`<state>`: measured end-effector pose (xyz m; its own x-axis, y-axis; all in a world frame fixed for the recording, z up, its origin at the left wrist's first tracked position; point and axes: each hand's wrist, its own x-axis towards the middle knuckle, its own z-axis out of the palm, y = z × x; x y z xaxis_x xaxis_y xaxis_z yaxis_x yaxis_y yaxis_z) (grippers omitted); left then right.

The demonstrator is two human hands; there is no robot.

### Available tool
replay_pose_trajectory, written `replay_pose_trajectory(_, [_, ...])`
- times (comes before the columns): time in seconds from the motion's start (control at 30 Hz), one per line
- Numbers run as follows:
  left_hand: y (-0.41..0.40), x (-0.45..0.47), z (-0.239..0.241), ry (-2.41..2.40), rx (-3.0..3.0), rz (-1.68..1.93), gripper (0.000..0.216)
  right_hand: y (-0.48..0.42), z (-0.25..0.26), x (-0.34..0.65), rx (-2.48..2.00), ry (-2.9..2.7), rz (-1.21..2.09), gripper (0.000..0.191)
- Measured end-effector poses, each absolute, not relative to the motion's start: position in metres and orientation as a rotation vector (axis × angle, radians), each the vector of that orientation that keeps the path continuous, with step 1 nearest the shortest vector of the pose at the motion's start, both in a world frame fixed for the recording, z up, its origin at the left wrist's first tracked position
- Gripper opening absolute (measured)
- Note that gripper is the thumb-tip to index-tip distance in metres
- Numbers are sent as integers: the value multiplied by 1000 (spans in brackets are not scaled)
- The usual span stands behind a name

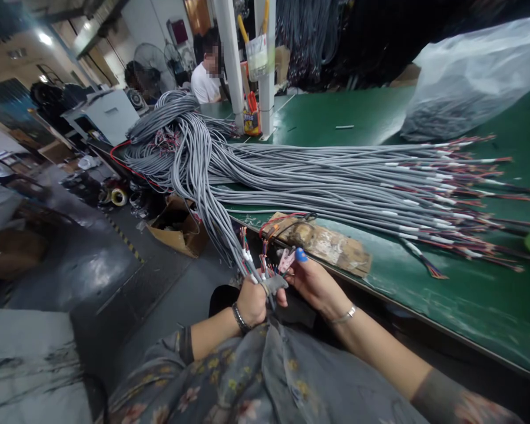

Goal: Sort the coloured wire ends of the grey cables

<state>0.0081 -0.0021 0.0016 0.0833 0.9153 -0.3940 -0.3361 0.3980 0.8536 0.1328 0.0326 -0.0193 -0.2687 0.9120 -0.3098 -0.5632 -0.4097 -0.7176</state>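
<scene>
My left hand (pixel 252 303) is closed around a bundle of grey cables (pixel 223 221) that drapes down off the bench. A grey cover wraps its thumb. Several stripped ends with coloured wires (pixel 244 244) and white sleeves stick up above this fist. Beside it, my right hand (pixel 313 282) pinches at the coloured wires; its thumb wears a blue finger cover (pixel 301 255), and a pink patterned wrap (pixel 286 260) sits at the fingertips. Exactly which wires lie between those fingers is hard to make out.
A long row of grey cables (pixel 318 171) lies across the green bench (pixel 481 312). Along the front edge is a taped cardboard piece (pixel 327 241). A plastic bag (pixel 472 82) stands behind, a white post (pixel 229 53) at the back, and an open carton (pixel 181 232) below. A person (pixel 205 82) sits beyond.
</scene>
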Motion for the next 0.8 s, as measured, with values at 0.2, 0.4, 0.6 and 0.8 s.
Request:
replay_pose_trajectory(0.2, [-3, 7, -1, 1133, 686, 1010, 40, 33, -17, 128, -875, -595, 1775, 41])
replay_pose_trajectory(0.4, [-6, 3, 0, 1119, 695, 1046, 41, 30, -20, 134, -825, -567, 1954, 44])
replay_pose_trajectory(0.6, [-10, -1, 0, 1092, 702, 1094, 40, 29, -17, 135, -783, -540, 2006, 34])
replay_pose_trajectory(0.8, [-9, 6, 6, 1139, 657, 1170, 40, 28, -15, 134, -812, -556, 1941, 33])
